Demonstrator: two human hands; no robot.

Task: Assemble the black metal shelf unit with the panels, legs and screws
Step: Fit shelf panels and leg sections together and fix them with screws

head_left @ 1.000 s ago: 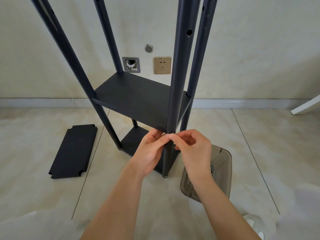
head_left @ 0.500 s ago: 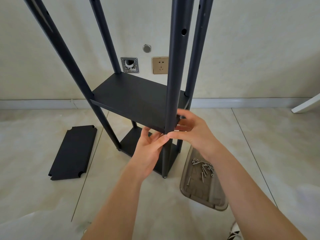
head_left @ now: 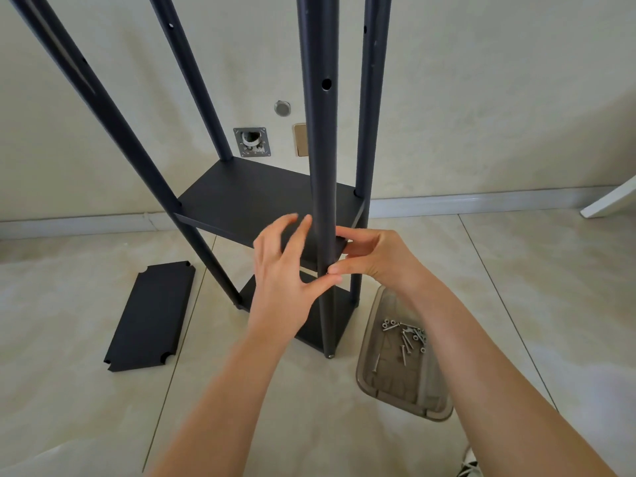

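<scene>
The black shelf unit stands upright on the floor with four legs, a middle panel and a bottom panel fitted. The near front leg runs down the centre of the view. My right hand pinches the middle panel's front corner at that leg, index finger on top and thumb below. My left hand is spread with straight, blurred fingers against the panel's front edge, and its thumb touches the leg beside my right thumb. No screw shows between the fingers.
A loose black panel lies flat on the floor at the left. A smoky plastic tray with several screws sits right of the unit's foot. The wall with a socket is close behind.
My right hand has risen from in front of the tray to the panel's corner. My left hand has moved up the leg and spread its fingers.
</scene>
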